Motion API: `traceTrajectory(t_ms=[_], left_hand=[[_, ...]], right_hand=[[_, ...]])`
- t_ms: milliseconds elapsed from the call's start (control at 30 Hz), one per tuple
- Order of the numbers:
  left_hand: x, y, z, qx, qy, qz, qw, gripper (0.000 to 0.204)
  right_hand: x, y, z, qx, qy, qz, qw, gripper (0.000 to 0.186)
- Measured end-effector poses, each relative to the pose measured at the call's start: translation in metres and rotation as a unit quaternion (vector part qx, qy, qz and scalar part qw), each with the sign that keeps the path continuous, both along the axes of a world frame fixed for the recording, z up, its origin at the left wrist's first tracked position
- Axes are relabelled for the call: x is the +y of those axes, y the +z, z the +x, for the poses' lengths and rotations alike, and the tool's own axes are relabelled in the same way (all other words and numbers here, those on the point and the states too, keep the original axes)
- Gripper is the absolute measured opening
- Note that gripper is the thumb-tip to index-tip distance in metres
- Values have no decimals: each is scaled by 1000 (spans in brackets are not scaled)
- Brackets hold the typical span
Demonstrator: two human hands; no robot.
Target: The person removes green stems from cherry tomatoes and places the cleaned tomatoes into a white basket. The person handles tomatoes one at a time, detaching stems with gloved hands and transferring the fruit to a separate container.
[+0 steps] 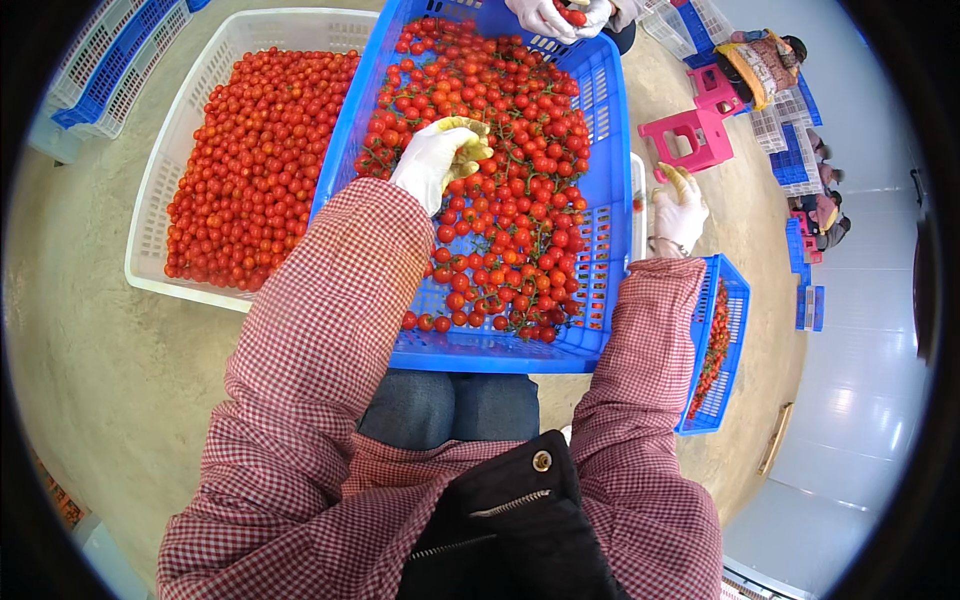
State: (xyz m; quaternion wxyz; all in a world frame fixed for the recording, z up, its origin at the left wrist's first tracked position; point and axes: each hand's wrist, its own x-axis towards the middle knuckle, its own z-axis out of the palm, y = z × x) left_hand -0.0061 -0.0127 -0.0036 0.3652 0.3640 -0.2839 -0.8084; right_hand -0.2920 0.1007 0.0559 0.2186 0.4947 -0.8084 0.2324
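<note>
My left hand (440, 160), in a white glove with yellow-stained fingers, hovers over the middle of a blue plastic crate (480, 352). Its fingers curl loosely, thumb apart from them, and nothing shows between them. Red cherry tomatoes (515, 215), many on green stems, fill much of this crate. My right hand (680, 212), gloved alike, is past the crate's right side with fingers raised and apart, holding nothing visible. Close beside it, the edge of a white container (638, 195) shows, mostly hidden behind the crate.
A white crate (150, 235) of loose red tomatoes stands at left. Opposite me, another person's gloved hands (562, 18) hold tomatoes. Pink stools (690, 140) stand at far right, and a blue crate (735, 345) with tomatoes sits below my right hand. Stacked crates (115, 65) are far left.
</note>
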Motion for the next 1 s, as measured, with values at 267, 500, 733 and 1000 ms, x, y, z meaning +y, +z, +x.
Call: traceTrajectory(t_ms=[267,500,733,1000], left_hand=[[-1,-7,4,-49,-19,-19,998,17],[-3,-11,4,-61,-40,-17,997,18],[-4,-10,3,-60,-42,-7,997,17],[-1,-9,2,-64,-96,-18,993,22]], right_hand=[[-17,-83,84,-82,171,463,866,59],[-25,-101,89,-51,124,458,879,50],[-26,-111,60,-240,136,291,916,32],[-26,-62,51,-733,241,77,631,32]])
